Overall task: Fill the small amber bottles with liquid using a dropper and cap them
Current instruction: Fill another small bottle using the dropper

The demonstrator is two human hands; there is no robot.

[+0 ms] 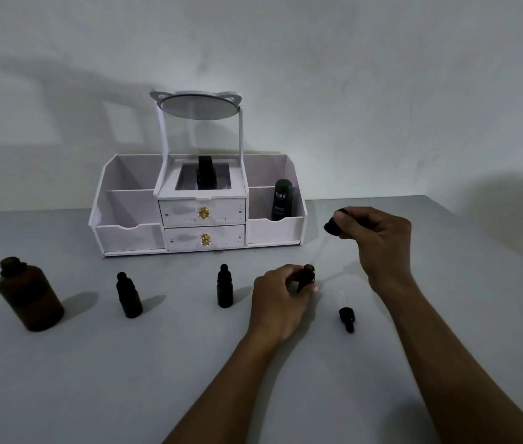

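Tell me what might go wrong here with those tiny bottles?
1. The small open bottle, held in the left hand, has a narrow mouth; drops from the dropper in the right hand could miss.
2. The spare dropper lies near the right forearm and might get knocked.
3. The large bottle stands uncapped; a bump could spill it.

1. Wall: plain off-white, soft shadows.
2. Tabletop: grey, matte, butts against wall.
3. White organizer at tabletop's back edge: two drawers, gold knobs, oval mirror on top.
4. Light: dim, cool.
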